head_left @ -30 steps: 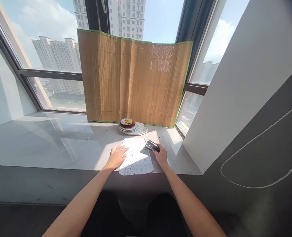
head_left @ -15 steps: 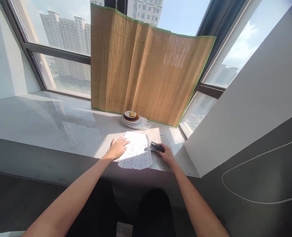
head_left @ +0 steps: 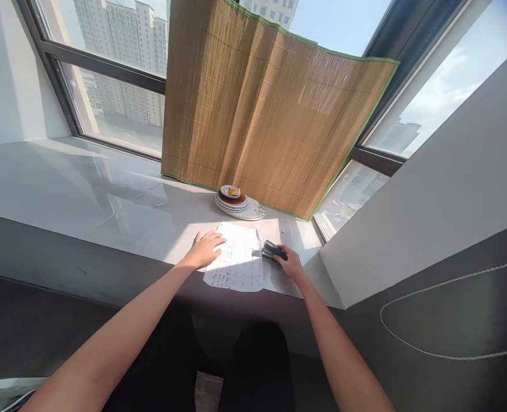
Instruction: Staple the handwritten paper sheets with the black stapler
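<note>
A sheet of white paper (head_left: 236,257) with handwriting lies on the windowsill, partly in bright sun. On its left edge rests my left hand (head_left: 206,249), fingers spread and flat. My right hand (head_left: 290,261) is wrapped round a black stapler (head_left: 274,250) just right of the paper. The stapler's front end points left at the paper's right edge; whether it touches the sheet I cannot tell.
Behind the paper stands a stack of plates (head_left: 240,210) with food-like stuff on top. A bamboo mat (head_left: 253,114) with green edging leans against the window. To the right are a slanted white wall (head_left: 412,200) and a hanging beaded cord (head_left: 408,343).
The view has tilted and shifted slightly. The stapler has turned a little in my right hand and its jaws look wider apart. My left hand stays on the paper.
</note>
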Demonstrator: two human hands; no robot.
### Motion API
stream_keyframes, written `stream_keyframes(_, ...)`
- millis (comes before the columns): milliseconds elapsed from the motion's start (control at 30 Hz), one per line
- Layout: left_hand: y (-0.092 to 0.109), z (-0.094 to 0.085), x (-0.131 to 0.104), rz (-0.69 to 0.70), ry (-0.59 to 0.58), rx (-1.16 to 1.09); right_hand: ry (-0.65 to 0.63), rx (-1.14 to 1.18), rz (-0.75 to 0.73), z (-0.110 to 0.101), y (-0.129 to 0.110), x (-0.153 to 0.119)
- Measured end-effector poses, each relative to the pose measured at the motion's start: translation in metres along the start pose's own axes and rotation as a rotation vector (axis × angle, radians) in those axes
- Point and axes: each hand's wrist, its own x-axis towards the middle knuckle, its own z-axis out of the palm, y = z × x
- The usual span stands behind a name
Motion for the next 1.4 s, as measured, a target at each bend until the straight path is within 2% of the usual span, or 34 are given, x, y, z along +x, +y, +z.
stream_keyframes(67,-0.001,0.001,0.000,0.006,0.003,0.001,0.066,-0.119,-0.067,-0.003,-0.010,-0.002)
stream_keyframes(133,-0.002,0.001,0.000,0.015,0.003,0.007,0.112,-0.279,-0.206,-0.003,-0.023,-0.007)
stream_keyframes(200,-0.002,0.001,0.000,0.020,-0.001,0.014,0.044,-0.430,-0.361,0.002,-0.036,-0.012)
stream_keyframes(267,-0.002,0.001,0.000,0.027,-0.003,0.019,-0.056,-0.537,-0.430,0.009,-0.048,-0.012)
stream_keyframes(433,-0.001,0.001,0.000,0.022,-0.021,0.023,-0.123,-0.695,-0.393,0.019,-0.063,0.007)
stream_keyframes(733,0.001,-0.001,-0.001,0.019,-0.023,-0.001,-0.339,-0.783,-0.523,0.002,-0.087,0.045)
stream_keyframes(900,0.003,-0.002,-0.002,0.014,-0.024,-0.021,-0.400,-0.748,-0.478,0.002,-0.086,0.054)
stream_keyframes(1033,0.005,-0.004,-0.003,0.012,-0.037,-0.026,-0.455,-0.692,-0.386,0.004,-0.082,0.060)
stream_keyframes(1133,0.003,-0.003,-0.002,0.044,-0.066,-0.040,-0.397,-0.525,-0.330,0.007,-0.075,0.058)
stream_keyframes(1233,0.000,-0.002,-0.002,0.092,-0.084,-0.045,-0.242,-0.395,-0.304,0.010,-0.065,0.047)
stream_keyframes(1333,-0.002,0.000,-0.001,0.111,-0.079,-0.038,-0.066,-0.402,-0.214,0.013,-0.053,0.032)
stream_keyframes(1400,-0.003,0.001,0.000,0.121,-0.073,-0.039,-0.007,-0.415,-0.177,0.015,-0.047,0.024)
